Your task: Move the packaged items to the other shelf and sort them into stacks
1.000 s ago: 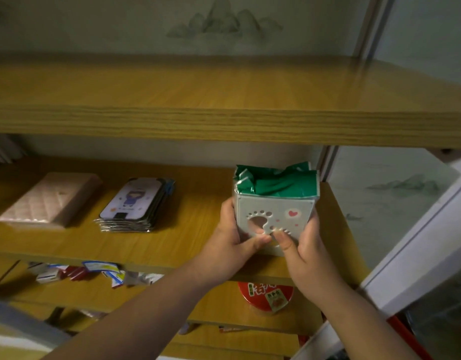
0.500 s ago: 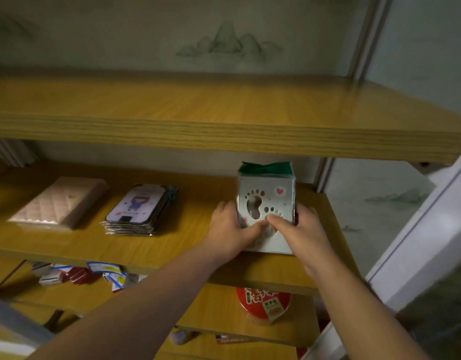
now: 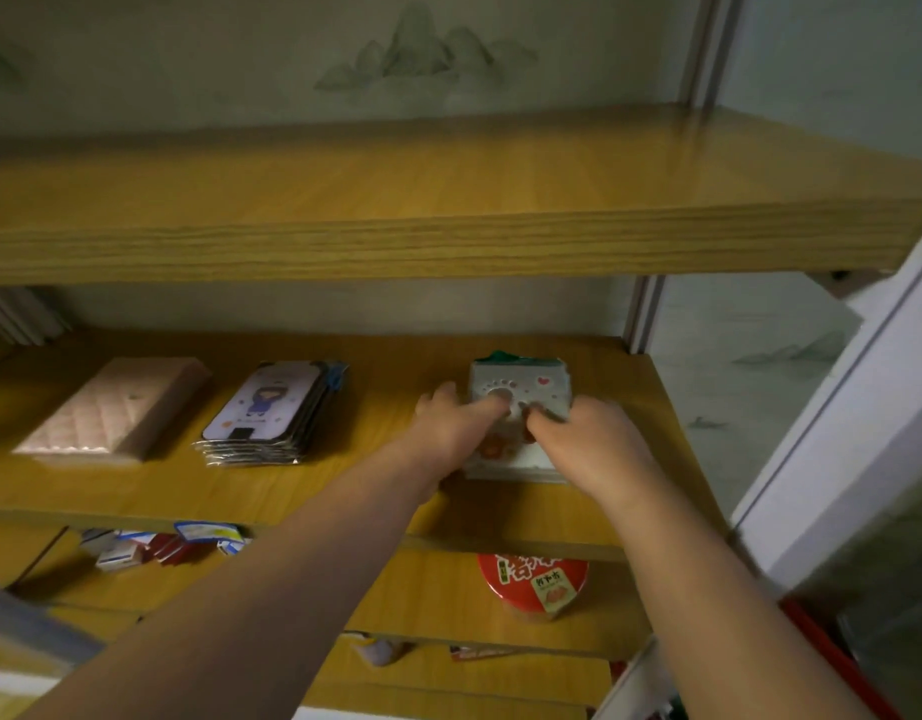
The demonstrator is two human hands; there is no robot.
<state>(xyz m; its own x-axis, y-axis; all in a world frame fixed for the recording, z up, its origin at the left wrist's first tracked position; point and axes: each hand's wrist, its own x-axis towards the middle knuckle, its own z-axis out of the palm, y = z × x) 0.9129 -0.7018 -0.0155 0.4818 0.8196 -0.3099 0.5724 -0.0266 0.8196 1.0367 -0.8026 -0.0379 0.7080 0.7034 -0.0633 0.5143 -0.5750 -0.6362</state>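
A pale grey-white packet (image 3: 521,402) with a footprint cut-out, a small red heart and green showing at its top lies on the middle shelf (image 3: 375,475), near its right end. Both hands hold it: the left hand (image 3: 456,428) has its grip round the left side with the thumb across the front, and the right hand (image 3: 588,439) clasps the right side, thumb meeting the other at the cut-out. Two more lots sit on the same shelf: one pink quilted pack (image 3: 115,407) at the left and one stack of cartoon-printed packets (image 3: 274,413) beside it. Bare wood lies between that stack and the held packet. The shelf's right edge and the upright post (image 3: 638,314) are close to the right hand.
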